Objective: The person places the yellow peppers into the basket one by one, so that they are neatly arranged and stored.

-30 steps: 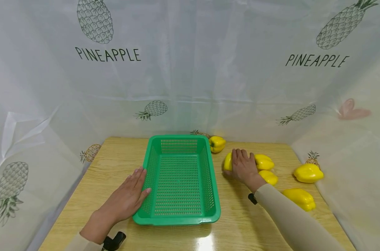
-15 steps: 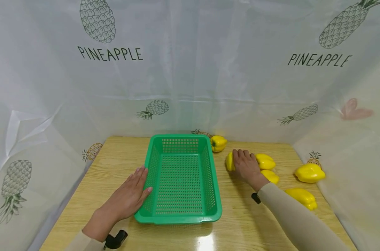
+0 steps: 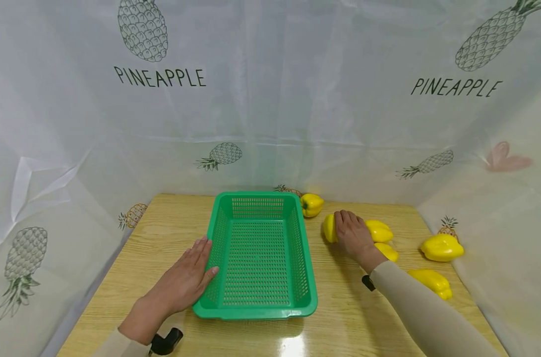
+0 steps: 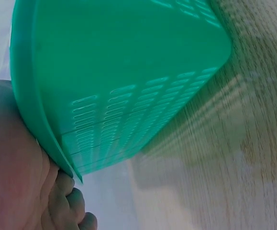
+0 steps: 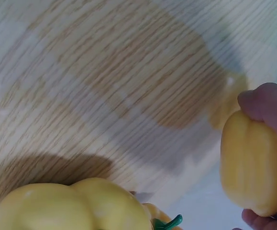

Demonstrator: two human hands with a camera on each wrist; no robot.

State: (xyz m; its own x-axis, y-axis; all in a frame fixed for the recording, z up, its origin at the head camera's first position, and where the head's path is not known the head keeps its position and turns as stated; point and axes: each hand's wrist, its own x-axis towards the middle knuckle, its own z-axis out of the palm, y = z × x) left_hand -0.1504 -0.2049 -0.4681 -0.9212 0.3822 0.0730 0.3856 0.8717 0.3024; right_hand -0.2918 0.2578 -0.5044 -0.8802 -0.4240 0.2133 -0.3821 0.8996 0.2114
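Basket [image 3: 257,258] – green perforated plastic; table [image 3: 346,317] – glossy wood-grain; peppers [image 3: 440,247] smooth, shiny

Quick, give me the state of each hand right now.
Left hand: open, resting flat against the green basket.
Right hand: gripping a yellow bell pepper on the table.

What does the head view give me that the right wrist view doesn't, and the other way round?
Only the head view shows the green basket with the left hand laid flat against its left side, all six yellow peppers, and the pineapple-print curtain. Only the right wrist view shows, close up, the thumb curled over the gripped pepper, which seems lifted above its shadow, and a neighbouring pepper's green stem. Both show the right hand gripping that pepper on the wooden table.
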